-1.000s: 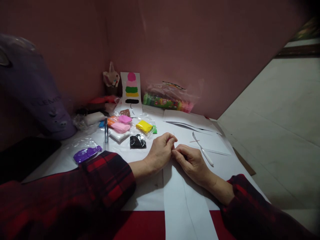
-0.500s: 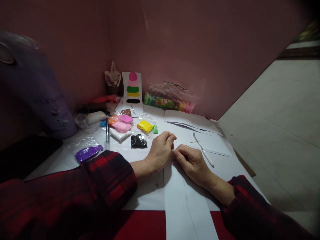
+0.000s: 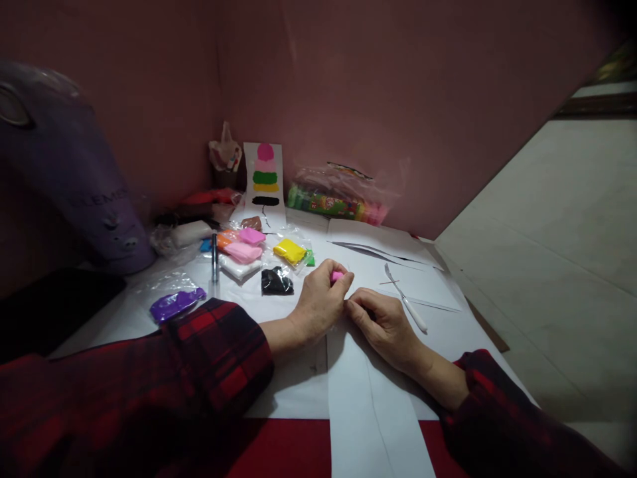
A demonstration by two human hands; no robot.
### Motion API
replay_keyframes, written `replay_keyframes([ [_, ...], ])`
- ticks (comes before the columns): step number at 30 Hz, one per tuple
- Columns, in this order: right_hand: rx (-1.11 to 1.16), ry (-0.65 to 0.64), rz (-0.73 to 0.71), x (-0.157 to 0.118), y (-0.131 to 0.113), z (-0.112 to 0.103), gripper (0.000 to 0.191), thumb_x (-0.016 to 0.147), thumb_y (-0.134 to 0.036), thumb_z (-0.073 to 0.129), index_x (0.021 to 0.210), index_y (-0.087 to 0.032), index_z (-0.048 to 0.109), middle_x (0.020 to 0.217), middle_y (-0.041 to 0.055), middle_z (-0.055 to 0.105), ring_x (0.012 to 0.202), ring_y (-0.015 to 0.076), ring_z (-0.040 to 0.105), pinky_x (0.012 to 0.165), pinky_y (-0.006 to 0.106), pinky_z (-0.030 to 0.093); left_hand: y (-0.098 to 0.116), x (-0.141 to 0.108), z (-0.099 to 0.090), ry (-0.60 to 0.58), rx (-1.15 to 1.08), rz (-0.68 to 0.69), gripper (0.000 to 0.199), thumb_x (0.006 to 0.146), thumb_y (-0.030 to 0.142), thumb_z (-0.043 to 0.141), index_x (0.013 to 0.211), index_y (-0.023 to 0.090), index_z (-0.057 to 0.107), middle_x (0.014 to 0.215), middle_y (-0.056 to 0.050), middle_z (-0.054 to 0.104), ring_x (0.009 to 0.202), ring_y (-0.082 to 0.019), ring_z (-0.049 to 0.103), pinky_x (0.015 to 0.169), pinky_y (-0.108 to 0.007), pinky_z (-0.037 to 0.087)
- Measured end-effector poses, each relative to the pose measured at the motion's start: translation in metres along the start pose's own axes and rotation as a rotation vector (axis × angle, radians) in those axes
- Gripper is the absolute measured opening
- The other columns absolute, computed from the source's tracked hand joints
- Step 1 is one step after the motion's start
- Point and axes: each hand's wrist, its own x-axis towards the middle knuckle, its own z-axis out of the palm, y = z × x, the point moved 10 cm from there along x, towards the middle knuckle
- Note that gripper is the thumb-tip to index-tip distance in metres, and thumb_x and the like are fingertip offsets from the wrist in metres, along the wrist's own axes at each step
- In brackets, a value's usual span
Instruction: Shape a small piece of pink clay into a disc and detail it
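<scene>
A bright pink lump of soft clay [image 3: 337,275] shows between the thumb and curled fingers of my left hand [image 3: 318,297]. Close beside it on the right, my right hand [image 3: 381,325] is closed, thumb against forefinger; whatever it pinches is too small or hidden to make out. Both hands are over a long strip of white paper [image 3: 373,411] with a thin line along it. To the right of my right hand lies a fork with a white handle [image 3: 411,309], next to a thin stick [image 3: 388,283].
Bagged clay lies left of my hands: black [image 3: 277,281], yellow [image 3: 289,251], pink [image 3: 243,252], purple [image 3: 176,305]. A pen [image 3: 214,259] is among them. A card with coloured bands [image 3: 265,178] leans on the wall beside bagged clay sticks [image 3: 338,204]. A tall purple container [image 3: 99,192] stands left.
My left thumb and fingers have shifted, so the pink clay now shows between them. My right hand has barely moved.
</scene>
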Motion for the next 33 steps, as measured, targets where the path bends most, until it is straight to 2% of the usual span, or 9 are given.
replay_keyframes([
  [8, 0.005, -0.001, 0.007, 0.000, 0.000, 0.000, 0.027, 0.093, -0.024, 0.049, 0.068, -0.018, 0.056, 0.064, 0.0002, 0.054, 0.058, 0.0132, 0.048, 0.057, 0.028, 0.039, -0.009, -0.001, 0.009, -0.085, -0.074, -0.044, 0.023, 0.092, 0.030, 0.039, 0.079, 0.018, 0.054, 0.054, 0.006, 0.043, 0.051, -0.011, 0.042, 0.053, -0.024, 0.034],
  [16, -0.020, 0.011, -0.011, 0.000, -0.002, -0.002, 0.028, 0.093, -0.025, 0.048, 0.066, -0.019, 0.054, 0.062, -0.0005, 0.053, 0.056, 0.0131, 0.046, 0.056, 0.027, 0.039, -0.008, -0.001, 0.010, -0.088, -0.049, -0.017, 0.023, 0.091, 0.029, 0.042, 0.074, 0.019, 0.054, 0.053, 0.006, 0.043, 0.051, -0.011, 0.042, 0.053, -0.024, 0.034],
  [19, -0.014, 0.009, -0.014, 0.001, -0.002, -0.002, 0.027, 0.093, -0.024, 0.048, 0.067, -0.019, 0.055, 0.063, 0.0001, 0.054, 0.057, 0.0132, 0.047, 0.056, 0.027, 0.039, -0.006, -0.001, 0.007, -0.067, -0.046, -0.009, 0.022, 0.091, 0.032, 0.044, 0.077, 0.019, 0.054, 0.057, 0.005, 0.045, 0.054, -0.012, 0.044, 0.054, -0.024, 0.036],
  [23, 0.002, 0.006, -0.008, 0.001, -0.002, -0.002, 0.026, 0.093, -0.024, 0.049, 0.068, -0.019, 0.055, 0.063, -0.0001, 0.054, 0.057, 0.0131, 0.048, 0.056, 0.027, 0.039, -0.010, 0.000, 0.006, -0.056, -0.054, -0.056, 0.010, 0.088, 0.023, 0.046, 0.089, 0.018, 0.054, 0.066, 0.003, 0.052, 0.058, -0.012, 0.049, 0.058, -0.024, 0.039],
  [26, 0.015, -0.003, 0.001, 0.001, -0.002, -0.001, 0.026, 0.093, -0.024, 0.049, 0.069, -0.019, 0.055, 0.064, -0.0001, 0.054, 0.058, 0.0130, 0.048, 0.057, 0.027, 0.039, -0.014, 0.000, 0.008, -0.072, -0.095, -0.087, 0.014, 0.090, 0.022, 0.043, 0.099, 0.018, 0.053, 0.069, 0.003, 0.055, 0.053, -0.010, 0.048, 0.055, -0.024, 0.039],
  [33, 0.005, -0.005, 0.017, -0.001, 0.001, 0.000, 0.028, 0.093, -0.026, 0.049, 0.067, -0.019, 0.054, 0.063, -0.0004, 0.052, 0.056, 0.0128, 0.046, 0.056, 0.028, 0.038, -0.008, -0.002, 0.010, -0.094, -0.122, -0.032, 0.020, 0.087, 0.037, 0.053, 0.080, 0.018, 0.055, 0.062, 0.003, 0.055, 0.059, -0.012, 0.052, 0.058, -0.024, 0.040],
])
